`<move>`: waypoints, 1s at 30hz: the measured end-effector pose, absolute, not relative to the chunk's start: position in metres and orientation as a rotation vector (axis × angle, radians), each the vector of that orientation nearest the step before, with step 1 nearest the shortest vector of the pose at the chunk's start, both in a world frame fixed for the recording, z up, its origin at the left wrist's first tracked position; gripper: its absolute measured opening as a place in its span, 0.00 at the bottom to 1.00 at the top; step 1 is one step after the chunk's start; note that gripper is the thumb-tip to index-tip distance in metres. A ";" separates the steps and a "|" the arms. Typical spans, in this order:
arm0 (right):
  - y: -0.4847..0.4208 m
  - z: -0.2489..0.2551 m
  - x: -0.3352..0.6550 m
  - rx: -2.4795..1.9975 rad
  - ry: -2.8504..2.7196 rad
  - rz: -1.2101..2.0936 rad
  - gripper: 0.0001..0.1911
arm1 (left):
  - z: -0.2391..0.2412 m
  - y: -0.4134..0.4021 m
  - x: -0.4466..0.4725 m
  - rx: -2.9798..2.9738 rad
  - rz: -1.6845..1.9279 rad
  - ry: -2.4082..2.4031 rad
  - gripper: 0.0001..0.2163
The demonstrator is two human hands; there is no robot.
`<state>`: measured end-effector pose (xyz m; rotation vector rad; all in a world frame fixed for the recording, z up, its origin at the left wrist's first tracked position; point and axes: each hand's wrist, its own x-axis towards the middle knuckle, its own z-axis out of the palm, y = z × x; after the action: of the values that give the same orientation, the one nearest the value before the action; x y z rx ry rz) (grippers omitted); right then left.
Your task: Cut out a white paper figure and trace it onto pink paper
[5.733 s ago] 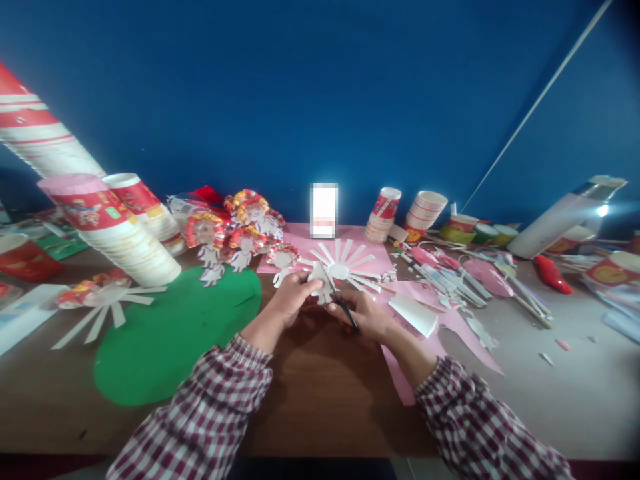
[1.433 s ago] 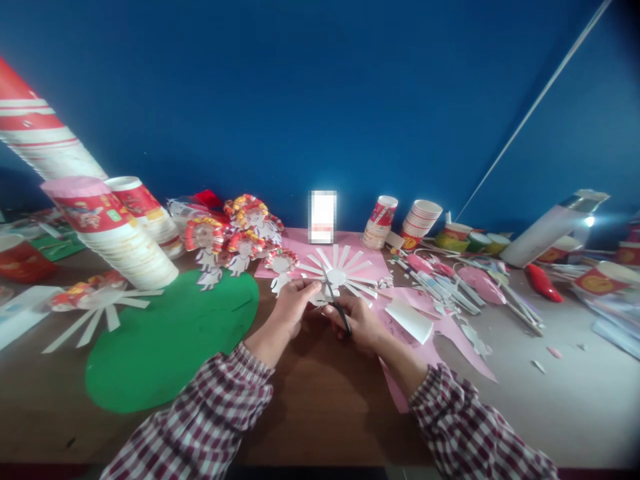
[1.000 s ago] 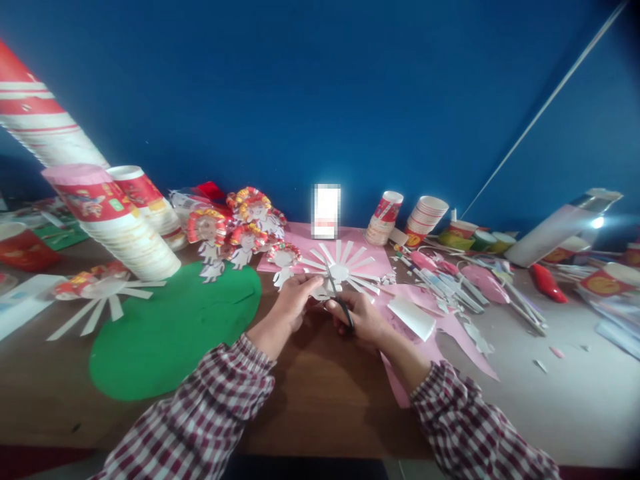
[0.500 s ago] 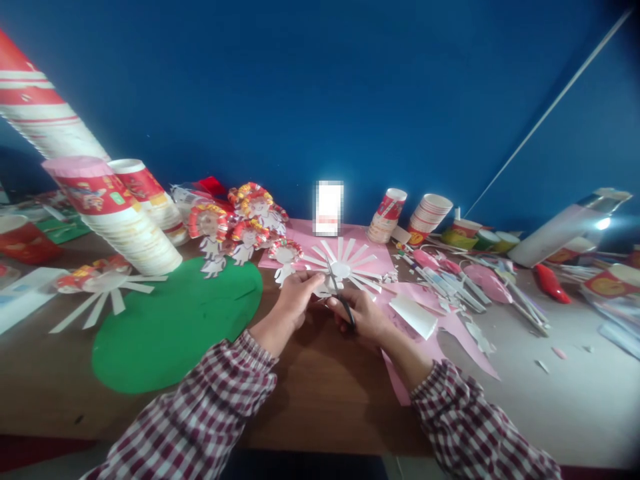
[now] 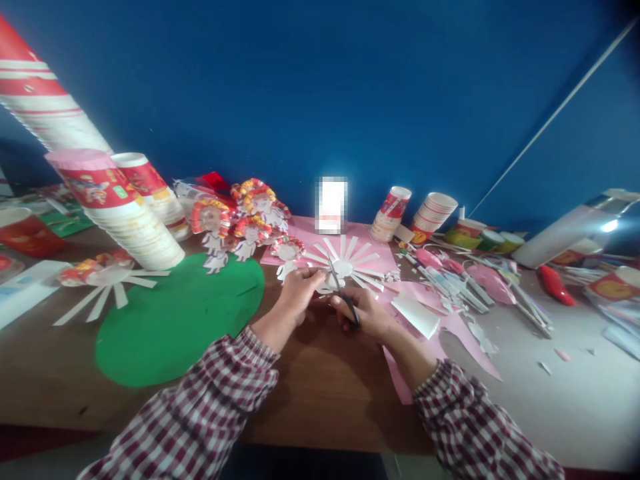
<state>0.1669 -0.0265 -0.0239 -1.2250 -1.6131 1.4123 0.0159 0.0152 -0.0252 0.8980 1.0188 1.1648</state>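
Between thumb and fingers, my left hand (image 5: 299,293) pinches a small white paper piece (image 5: 327,285), whose full outline is partly hidden by the fingers. My right hand (image 5: 364,313) is closed around the black handles of a pair of scissors (image 5: 336,277), with the blades pointing up and away, at the paper. Just beyond lies a white paper cup cut into splayed strips (image 5: 343,268), on pink paper (image 5: 300,230). Left of my hands are several paper figures with red and yellow ruffled rings (image 5: 253,230).
A green oval sheet (image 5: 180,327) lies at left, near a strip-cut cup (image 5: 107,280) and leaning cup stacks (image 5: 135,220). Cup stacks (image 5: 393,213) stand at the back right. Markers (image 5: 467,287), paper scraps (image 5: 545,368) and a red object (image 5: 556,285) are on the right.
The camera view has shifted slightly. The scissors and the paper piece stay close together in my hands, with only a small shift in the blades. No grip has changed.
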 end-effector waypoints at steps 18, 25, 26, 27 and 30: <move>-0.027 -0.022 0.166 -1.265 -1.667 1.336 0.18 | -0.025 0.014 0.018 0.945 1.168 1.077 0.10; -0.028 -0.020 0.166 -1.275 -1.688 1.314 0.17 | -0.025 0.013 0.019 0.948 1.162 1.081 0.10; -0.028 -0.020 0.165 -1.281 -1.691 1.310 0.17 | -0.025 0.013 0.019 0.950 1.158 1.085 0.10; -0.028 -0.019 0.165 -1.288 -1.695 1.306 0.17 | -0.025 0.013 0.019 0.950 1.154 1.088 0.10; -0.029 -0.016 0.164 -1.309 -1.692 1.307 0.17 | -0.025 0.013 0.019 0.944 1.151 1.084 0.10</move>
<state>0.1639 -0.0286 -0.0162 -1.3087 -1.6917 1.3071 0.0187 0.0133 -0.0252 0.9443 1.0843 1.1506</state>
